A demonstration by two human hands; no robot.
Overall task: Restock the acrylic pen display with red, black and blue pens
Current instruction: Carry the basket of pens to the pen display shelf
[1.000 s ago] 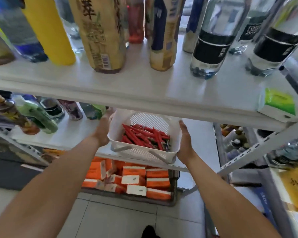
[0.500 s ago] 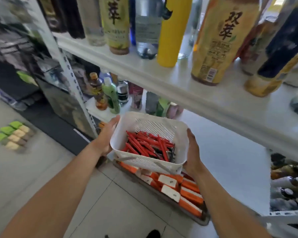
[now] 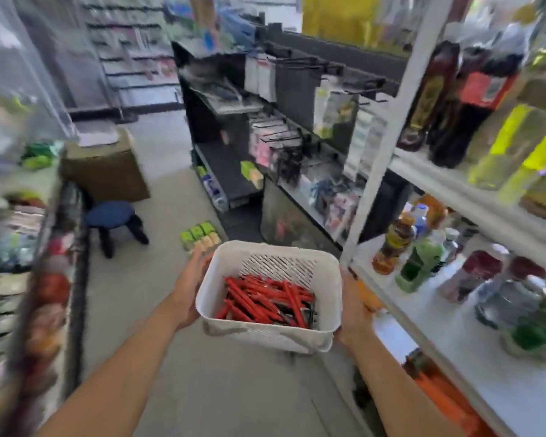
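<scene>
I carry a white slotted plastic basket in front of me over the aisle floor. My left hand grips its left side and my right hand grips its right side. Inside lies a heap of red pens with a few dark pens partly buried beneath them. No blue pens and no acrylic pen display can be made out in this blurred view.
A white shelf rack with drink bottles runs along the right. Black shelving with hanging goods stands ahead. A blue stool and a brown box sit ahead left. Green and tan packs lie on the floor.
The basket has come off the white shelf and now hangs over the aisle. My view has swung left, from the drink shelves toward the black shelving ahead.
</scene>
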